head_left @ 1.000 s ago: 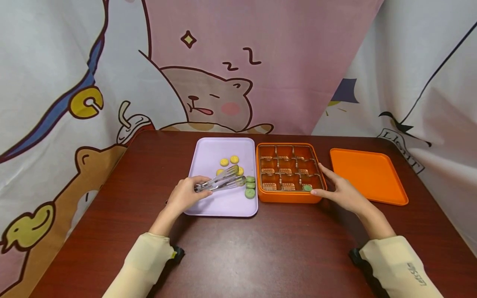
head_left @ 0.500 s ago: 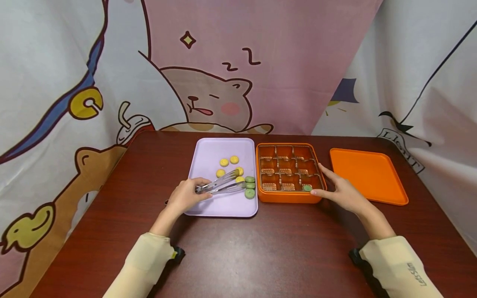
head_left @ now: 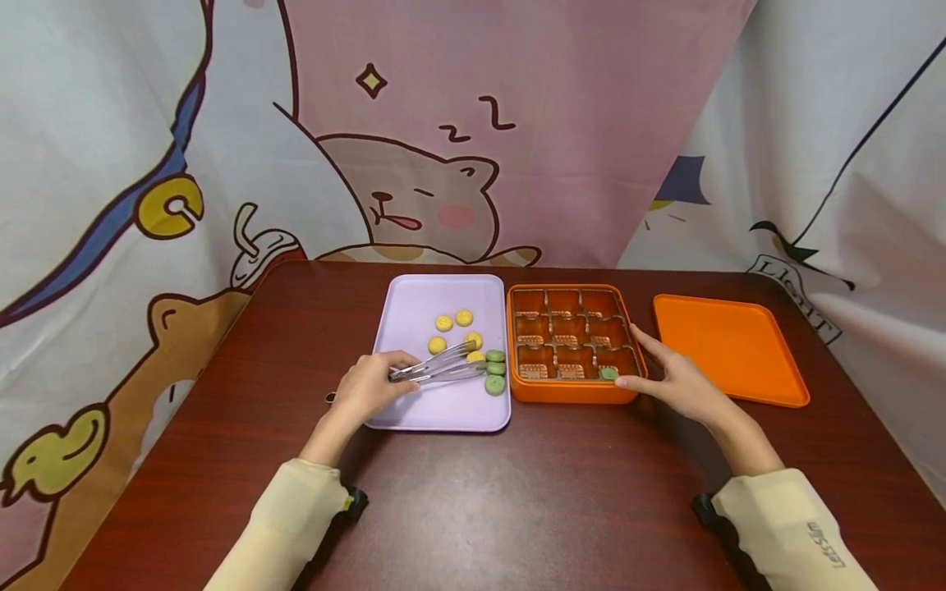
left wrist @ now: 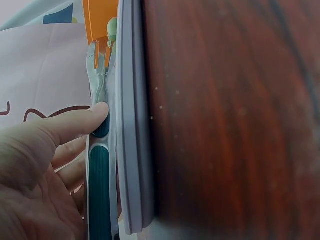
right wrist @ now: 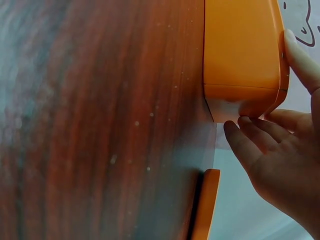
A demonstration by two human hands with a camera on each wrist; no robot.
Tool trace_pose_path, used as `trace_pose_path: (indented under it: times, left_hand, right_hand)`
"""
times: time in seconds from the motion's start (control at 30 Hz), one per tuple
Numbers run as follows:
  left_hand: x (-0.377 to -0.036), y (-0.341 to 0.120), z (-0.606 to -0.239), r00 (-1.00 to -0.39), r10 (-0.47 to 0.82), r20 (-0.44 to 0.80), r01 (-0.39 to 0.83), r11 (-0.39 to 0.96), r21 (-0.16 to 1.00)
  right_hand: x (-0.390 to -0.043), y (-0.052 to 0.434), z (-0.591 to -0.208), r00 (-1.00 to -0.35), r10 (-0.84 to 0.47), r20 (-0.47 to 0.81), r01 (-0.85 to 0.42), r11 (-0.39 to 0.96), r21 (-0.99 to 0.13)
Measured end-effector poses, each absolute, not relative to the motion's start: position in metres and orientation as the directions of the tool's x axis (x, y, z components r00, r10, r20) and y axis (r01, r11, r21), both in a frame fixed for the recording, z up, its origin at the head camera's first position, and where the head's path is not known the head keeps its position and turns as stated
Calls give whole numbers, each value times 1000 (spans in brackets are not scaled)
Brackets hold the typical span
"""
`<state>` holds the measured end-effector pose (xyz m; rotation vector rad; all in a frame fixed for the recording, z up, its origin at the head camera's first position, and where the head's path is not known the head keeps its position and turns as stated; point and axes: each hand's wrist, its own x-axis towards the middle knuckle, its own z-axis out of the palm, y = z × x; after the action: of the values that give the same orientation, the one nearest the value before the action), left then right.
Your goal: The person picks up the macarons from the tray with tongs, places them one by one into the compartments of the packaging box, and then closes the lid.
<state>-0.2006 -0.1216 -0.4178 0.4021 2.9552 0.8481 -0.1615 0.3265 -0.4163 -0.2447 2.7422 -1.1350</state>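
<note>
My left hand (head_left: 372, 387) grips metal tongs (head_left: 442, 366) with dark green handle grips, seen in the left wrist view under my thumb. Their two arms stand apart over the lilac tray (head_left: 414, 304), the tips beside yellow cookies (head_left: 438, 345) and a group of green cookies (head_left: 495, 385). Whether the tips touch any cookie, I cannot tell. My right hand (head_left: 676, 382) rests on the right near corner of an orange box (head_left: 576, 394), thumb at the rim, fingers extended against its side. One green cookie (head_left: 609, 373) lies in the insert's near right compartment.
Right of the box lies a flat orange lid or tray (head_left: 732, 349). The box, with its divided clear insert (head_left: 566, 335), stands close against the lilac tray. All rest on a dark wooden table (head_left: 473, 501), with a printed curtain (head_left: 576, 123) behind.
The tongs have come slightly toward me, their tips lower in the view, uncovering more of the yellow cookies. My right hand has stayed at the box.
</note>
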Motion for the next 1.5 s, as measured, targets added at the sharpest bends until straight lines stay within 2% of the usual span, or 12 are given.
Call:
trace_pose_path:
  times: [0.43, 1.5]
  left_hand:
    - [-201, -119, -417, -970, 241, 17, 215, 829, 515]
    - [-201, -121, -412, -972, 221, 74, 226, 820, 525]
  right_hand:
    - [-161, 327, -417, -973, -211, -92, -82, 691, -718]
    - [-160, 326, -418, -976, -207, -75, -94, 698, -710]
